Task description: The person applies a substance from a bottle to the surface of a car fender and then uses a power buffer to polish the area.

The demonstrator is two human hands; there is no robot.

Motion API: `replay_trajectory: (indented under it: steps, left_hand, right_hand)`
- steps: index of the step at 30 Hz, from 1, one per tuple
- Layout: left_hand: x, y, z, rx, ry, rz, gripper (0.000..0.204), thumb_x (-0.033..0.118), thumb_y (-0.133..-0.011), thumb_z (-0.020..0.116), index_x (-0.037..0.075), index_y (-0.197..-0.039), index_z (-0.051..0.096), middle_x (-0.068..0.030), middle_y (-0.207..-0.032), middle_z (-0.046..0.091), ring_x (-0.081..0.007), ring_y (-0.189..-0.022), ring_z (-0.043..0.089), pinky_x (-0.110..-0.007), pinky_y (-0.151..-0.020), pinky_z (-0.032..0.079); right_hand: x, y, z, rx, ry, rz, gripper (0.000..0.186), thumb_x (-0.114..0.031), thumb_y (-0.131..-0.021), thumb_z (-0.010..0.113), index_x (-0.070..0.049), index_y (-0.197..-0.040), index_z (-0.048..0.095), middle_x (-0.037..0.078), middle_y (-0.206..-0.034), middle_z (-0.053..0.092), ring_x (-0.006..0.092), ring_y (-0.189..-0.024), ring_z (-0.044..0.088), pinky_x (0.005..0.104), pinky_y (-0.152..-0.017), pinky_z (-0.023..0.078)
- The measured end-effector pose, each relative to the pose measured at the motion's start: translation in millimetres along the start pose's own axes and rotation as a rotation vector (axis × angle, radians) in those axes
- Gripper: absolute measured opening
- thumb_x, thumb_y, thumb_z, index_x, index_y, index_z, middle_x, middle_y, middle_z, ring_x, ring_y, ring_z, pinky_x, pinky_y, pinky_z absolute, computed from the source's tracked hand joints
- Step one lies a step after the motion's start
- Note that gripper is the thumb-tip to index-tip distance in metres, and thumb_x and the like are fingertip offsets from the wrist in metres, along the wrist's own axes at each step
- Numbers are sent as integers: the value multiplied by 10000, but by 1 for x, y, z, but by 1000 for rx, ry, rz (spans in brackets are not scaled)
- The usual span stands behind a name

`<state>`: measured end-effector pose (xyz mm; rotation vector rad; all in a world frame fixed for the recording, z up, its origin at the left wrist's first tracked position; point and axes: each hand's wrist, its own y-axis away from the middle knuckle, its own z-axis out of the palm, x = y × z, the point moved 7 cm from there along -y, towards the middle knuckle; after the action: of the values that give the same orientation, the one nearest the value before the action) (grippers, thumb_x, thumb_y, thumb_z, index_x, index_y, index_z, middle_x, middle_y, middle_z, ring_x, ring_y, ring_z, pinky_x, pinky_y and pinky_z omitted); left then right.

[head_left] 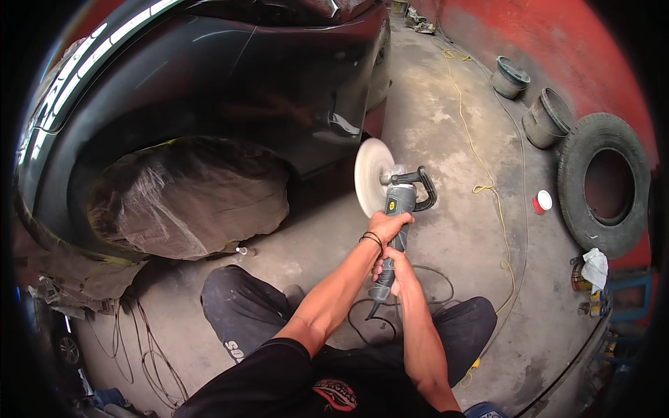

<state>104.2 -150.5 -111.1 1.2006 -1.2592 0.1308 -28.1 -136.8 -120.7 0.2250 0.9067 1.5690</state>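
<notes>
Both my hands are wrapped round the grey body of an electric polisher [401, 202]. My left hand [387, 226] grips it just behind the head. Lower down, near the cord end, my right hand [396, 268] holds the rear handle. A round white pad [373, 174] on the polisher faces left, towards a dark, glossy car [279, 90]. Whether the pad touches the bodywork I cannot tell. The black D-shaped side handle [425, 189] has no hand on it. Masking sheet [188, 198] covers the car's wheel.
On the right, a tyre [606, 184] and two buckets [547, 118] stand by a red wall [536, 35]. A yellow cord [488, 187] runs along the concrete floor near a small red-and-white tub [541, 202]. Dark cables [150, 348] lie at lower left; the polisher's cord loops between my knees.
</notes>
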Motion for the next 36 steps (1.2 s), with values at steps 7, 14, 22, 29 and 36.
replay_trajectory:
  steps: [7,14,22,29,36]
  left_hand:
    - [20,46,-83,245,-666,38,781,519,-670,886,-74,-1165,771,-274,-1121,802,-382,-1065,799,-430,-967,623]
    - [23,86,-122,296,-969,-91,828,543,-693,886,-57,-1249,760,-271,-1199,794,-357,-1139,788,-429,-1006,614]
    - [-6,76,-146,284,-975,-229,804,575,-701,917,-49,-1195,807,-244,-1165,810,-339,-1105,800,-413,-980,617]
    - [31,36,-101,222,-999,-113,785,566,-705,890,-60,-1171,805,-233,-1137,816,-321,-1084,807,-410,-954,626]
    - [53,33,-76,236,-1089,-51,924,564,-723,884,-38,-1379,640,-203,-1238,792,-303,-1162,784,-400,-1005,614]
  right_hand:
    - [98,-60,44,-294,-316,-10,272,-381,-982,618,-118,-1016,678,52,-912,707,232,-819,693,406,-783,578]
    - [151,-35,104,-256,-452,117,359,-439,-975,627,-132,-1130,728,57,-1048,787,254,-971,760,426,-896,608]
    - [190,-59,107,-542,-561,192,315,-426,-986,624,-154,-1106,729,43,-1011,777,243,-914,749,426,-849,606]
    - [106,-59,102,-343,-563,68,355,-415,-1003,593,-117,-1141,728,69,-1056,794,263,-970,769,438,-904,624]
    - [79,-63,94,-382,-573,-102,389,-439,-1022,563,-98,-1137,712,86,-1074,772,275,-981,759,442,-903,630]
